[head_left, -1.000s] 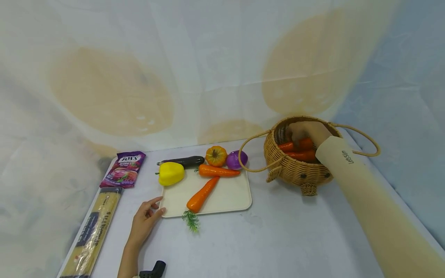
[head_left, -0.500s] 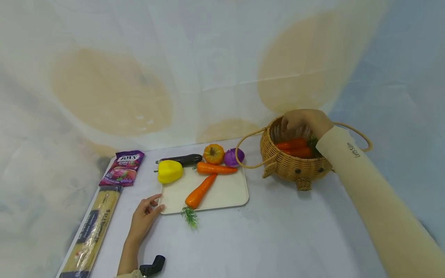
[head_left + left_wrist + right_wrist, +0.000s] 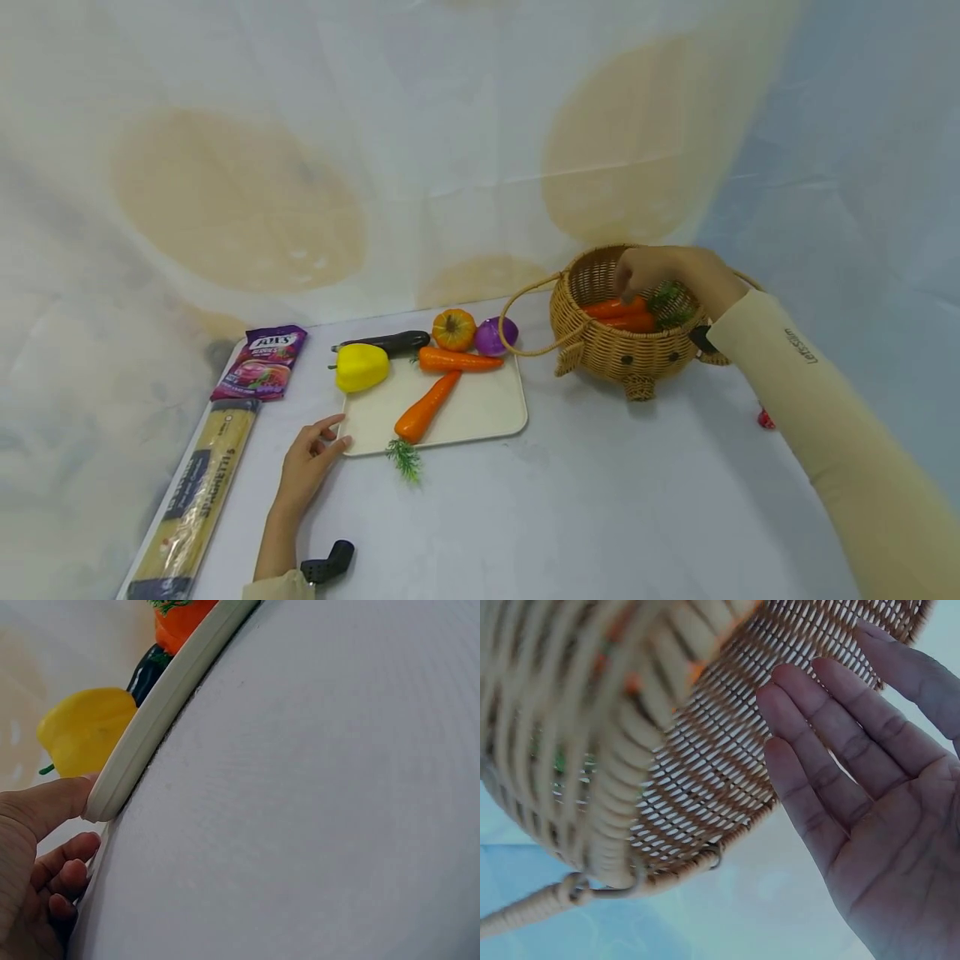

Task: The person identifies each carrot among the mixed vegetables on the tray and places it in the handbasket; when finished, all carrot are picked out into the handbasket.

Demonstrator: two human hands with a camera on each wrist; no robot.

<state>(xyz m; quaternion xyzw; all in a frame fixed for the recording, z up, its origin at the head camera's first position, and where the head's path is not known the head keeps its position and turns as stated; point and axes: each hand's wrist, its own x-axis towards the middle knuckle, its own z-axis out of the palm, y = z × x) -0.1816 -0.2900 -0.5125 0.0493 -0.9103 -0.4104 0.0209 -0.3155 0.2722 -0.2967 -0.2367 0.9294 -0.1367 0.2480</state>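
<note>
My right hand [image 3: 663,265] is over the mouth of a wicker basket [image 3: 600,354]; the right wrist view shows its palm and outstretched fingers with nothing in them. Inside the basket lie orange carrots [image 3: 632,323] with green tops. At the left end of a cream tray [image 3: 480,412], my left hand [image 3: 303,462] touches the edge. Its thumb [image 3: 56,802] meets the tray's corner in the left wrist view, the other fingers loosely bent. On the tray are two carrots [image 3: 427,407], a yellow bell pepper [image 3: 362,368], an eggplant [image 3: 393,342], a small pumpkin [image 3: 453,330] and a purple round vegetable [image 3: 491,336].
A purple candy bag [image 3: 260,364] and a long spaghetti pack [image 3: 197,496] lie along the left table edge. One basket handle [image 3: 517,304] arches out toward the tray. A small red thing [image 3: 765,419] shows beside the right sleeve. A cloth backdrop rises behind.
My right hand has come up from the carrots inside the basket to its rim, without a carrot. The left hand stays at the tray. The whole view has shifted slightly.
</note>
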